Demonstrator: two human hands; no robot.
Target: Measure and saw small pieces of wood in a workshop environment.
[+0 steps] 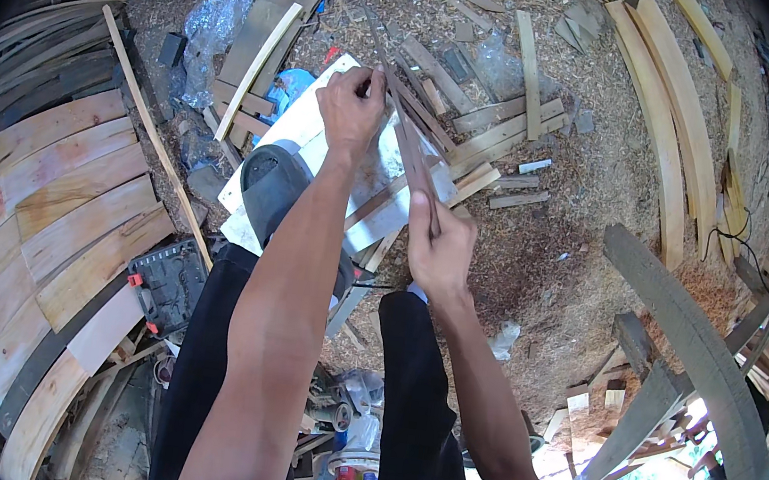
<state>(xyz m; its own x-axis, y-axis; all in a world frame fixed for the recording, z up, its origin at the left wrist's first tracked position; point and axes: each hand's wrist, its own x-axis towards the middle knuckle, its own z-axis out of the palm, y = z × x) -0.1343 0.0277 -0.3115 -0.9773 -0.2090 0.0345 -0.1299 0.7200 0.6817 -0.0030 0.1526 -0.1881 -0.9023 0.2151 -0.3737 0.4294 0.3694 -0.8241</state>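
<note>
A long, thin, dark brown strip (411, 148), which looks like wood, runs from my right hand away past my left hand. My right hand (443, 251) is closed round its near end, with the thumb laid along it. My left hand (352, 108) is curled closed beside the strip farther up, over a white board (315, 142); whether anything is in those fingers is hidden. A shorter brown strip (375, 204) lies on the board below the long one. My foot in a dark grey slipper (274, 185) rests on the board's left part.
Offcuts (498, 120) lie among wood shavings ahead. Long curved planks (673, 121) lie at the right, near a grey curved beam (697, 323). Stacked boards (76, 195) fill the left, beside a black tool case (173, 282) and a leaning thin batten (155, 133).
</note>
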